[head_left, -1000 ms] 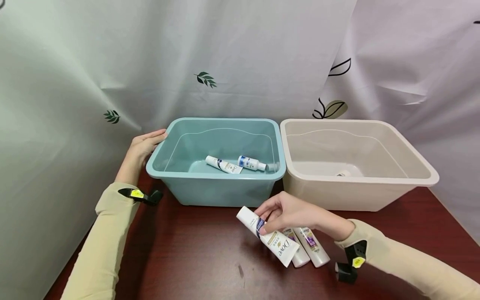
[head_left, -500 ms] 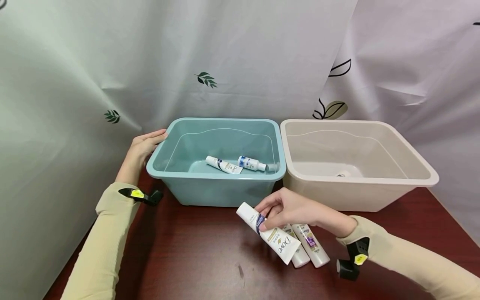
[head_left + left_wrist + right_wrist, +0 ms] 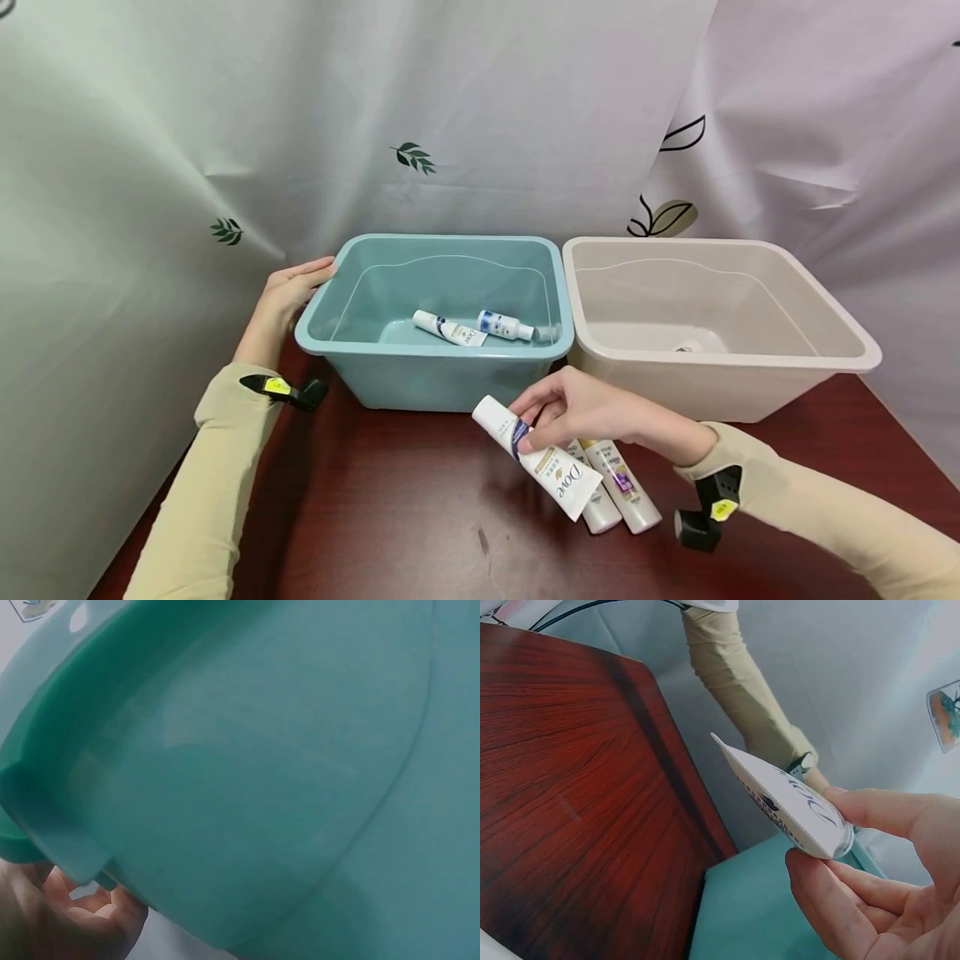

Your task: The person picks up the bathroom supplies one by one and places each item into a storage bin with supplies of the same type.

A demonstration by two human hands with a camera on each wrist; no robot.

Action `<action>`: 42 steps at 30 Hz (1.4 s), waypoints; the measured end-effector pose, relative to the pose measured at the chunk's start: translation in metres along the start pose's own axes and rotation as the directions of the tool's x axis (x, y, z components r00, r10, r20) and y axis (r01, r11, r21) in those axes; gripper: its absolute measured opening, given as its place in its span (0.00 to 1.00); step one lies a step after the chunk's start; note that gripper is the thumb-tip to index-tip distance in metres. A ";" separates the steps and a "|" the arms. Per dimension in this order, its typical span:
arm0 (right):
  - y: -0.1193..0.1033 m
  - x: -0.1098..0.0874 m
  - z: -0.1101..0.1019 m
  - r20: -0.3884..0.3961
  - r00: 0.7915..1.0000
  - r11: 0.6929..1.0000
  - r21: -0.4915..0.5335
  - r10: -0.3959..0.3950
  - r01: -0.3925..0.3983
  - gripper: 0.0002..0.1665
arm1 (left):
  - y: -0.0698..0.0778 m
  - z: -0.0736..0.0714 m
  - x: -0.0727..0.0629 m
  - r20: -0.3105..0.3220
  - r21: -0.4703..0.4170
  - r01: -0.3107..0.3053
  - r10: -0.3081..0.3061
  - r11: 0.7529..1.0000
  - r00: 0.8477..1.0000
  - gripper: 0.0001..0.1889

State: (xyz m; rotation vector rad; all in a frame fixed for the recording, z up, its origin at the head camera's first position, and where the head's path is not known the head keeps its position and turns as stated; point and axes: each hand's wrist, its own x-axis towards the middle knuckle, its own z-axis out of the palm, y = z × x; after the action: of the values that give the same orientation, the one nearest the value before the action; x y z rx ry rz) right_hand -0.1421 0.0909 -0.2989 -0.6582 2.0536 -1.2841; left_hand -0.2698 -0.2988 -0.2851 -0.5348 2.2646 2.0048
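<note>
In the head view my right hand [image 3: 581, 412] pinches a white Dove squeeze tube [image 3: 558, 475] by its cap end, between thumb and fingers. The right wrist view shows the tube [image 3: 780, 799] edge-on, raised above the table. Beneath that hand lie two white bottles, one with a purple label [image 3: 622, 483], both partly covered. My left hand [image 3: 288, 292] grips the left rim of the blue plastic bin [image 3: 435, 379]; its fingers [image 3: 97, 922] curl under the rim in the left wrist view. Inside that bin lie another Dove tube [image 3: 450, 330] and a small blue-and-white bottle [image 3: 504, 326].
A beige bin [image 3: 697, 387] stands against the blue one on the right, with a small white item [image 3: 686, 347] mostly hidden inside. Both bins sit at the back of the dark red table [image 3: 390, 500], before a white patterned curtain [image 3: 480, 117].
My right hand has lifted the tube slightly upward, showing more of the two bottles beneath. My left hand stays at the blue bin's rim.
</note>
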 end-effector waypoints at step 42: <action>-0.028 0.000 -0.011 -0.048 0.999 1.000 -0.011 0.006 -0.007 0.25 | 0.000 0.000 0.000 0.002 -0.014 0.010 -0.010 1.000 1.000 0.35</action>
State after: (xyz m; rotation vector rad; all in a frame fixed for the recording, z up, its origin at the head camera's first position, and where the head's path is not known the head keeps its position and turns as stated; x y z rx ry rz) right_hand -0.1477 0.0866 -0.2700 -0.6311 2.1014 -1.2967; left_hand -0.2695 -0.2988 -0.2847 -0.5442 2.2439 2.0164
